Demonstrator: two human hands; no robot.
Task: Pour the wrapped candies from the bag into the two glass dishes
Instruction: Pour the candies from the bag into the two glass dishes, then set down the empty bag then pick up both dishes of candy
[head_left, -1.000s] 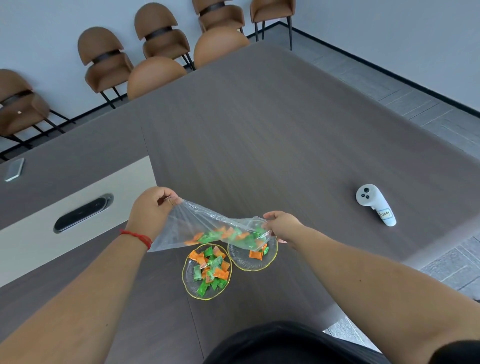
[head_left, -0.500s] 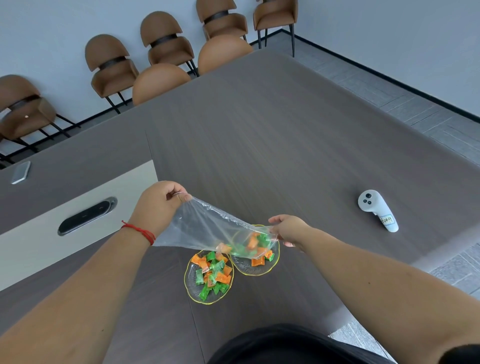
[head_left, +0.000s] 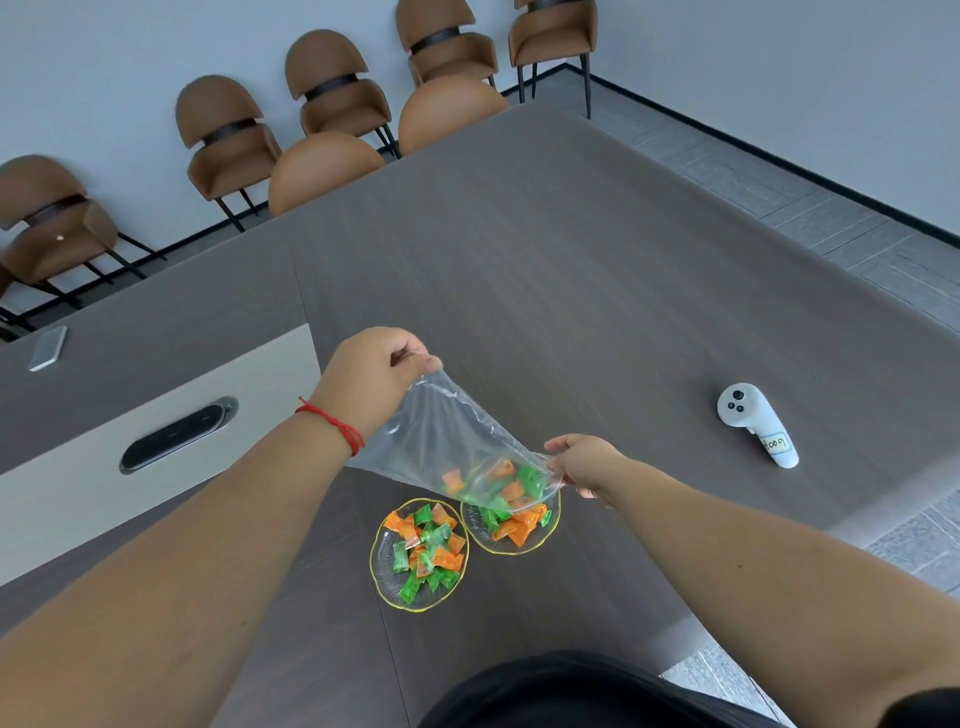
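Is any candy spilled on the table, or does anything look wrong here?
Nothing stands out. No candy lies on the table; the loose pieces are all in the two dishes. The bag, held by the left hand and right hand, tilts over the right dish.

Bag (head_left: 441, 436): clear, crinkled glossy plastic. Dishes (head_left: 384, 566): ribbed clear glass, gilt rims. Table (head_left: 519, 270): matt grey wood grain. Controller (head_left: 753, 431): smooth white plastic.

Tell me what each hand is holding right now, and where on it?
Both hold the clear plastic bag: the left hand pinches its raised closed end, the right hand grips the lower open end above the right glass dish.
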